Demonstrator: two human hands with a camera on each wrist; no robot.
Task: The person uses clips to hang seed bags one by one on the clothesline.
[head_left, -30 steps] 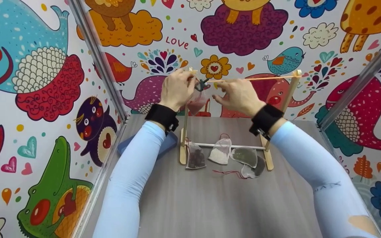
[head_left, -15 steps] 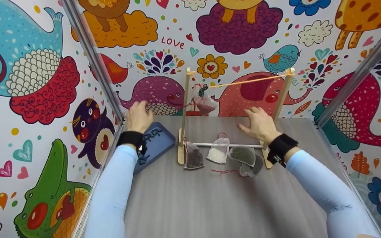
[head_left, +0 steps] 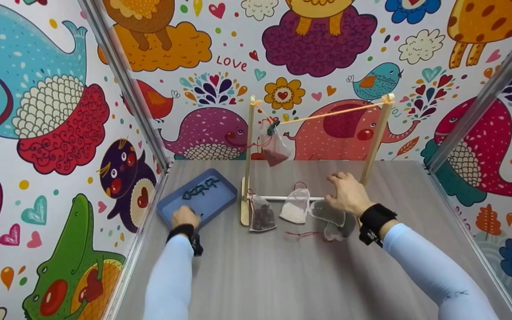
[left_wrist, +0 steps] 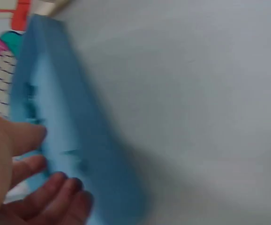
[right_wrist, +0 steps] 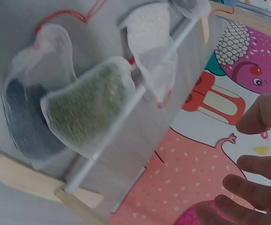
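Note:
My left hand (head_left: 186,218) is over the near end of the blue tray (head_left: 166,205), fingers loosely bent and apart in the left wrist view. Several small dark green clips (head_left: 200,189) lie in that tray. A mesh drawstring bag with pinkish-red filling (head_left: 277,155) hangs from the orange string (head_left: 334,114), with a dark green clip (head_left: 273,127) at its top. My right hand (head_left: 349,194) hovers by the stand's right side with nothing between its spread fingers (right_wrist: 252,166). Below it lies a bag with green filling (right_wrist: 91,105), overlapping a bag with dark filling (right_wrist: 30,122).
The string spans two wooden posts (head_left: 377,140), joined low down by a white rod (head_left: 278,198). A bag with dark lumps (head_left: 263,215) and one with white grains (head_left: 295,209) lie along the rod. Printed walls (head_left: 327,53) enclose the table (head_left: 274,275).
Both hands have left the string and the hanging bag. The left moved down and left to the tray; the right moved down and right. The bag hangs by itself, and the string sags there.

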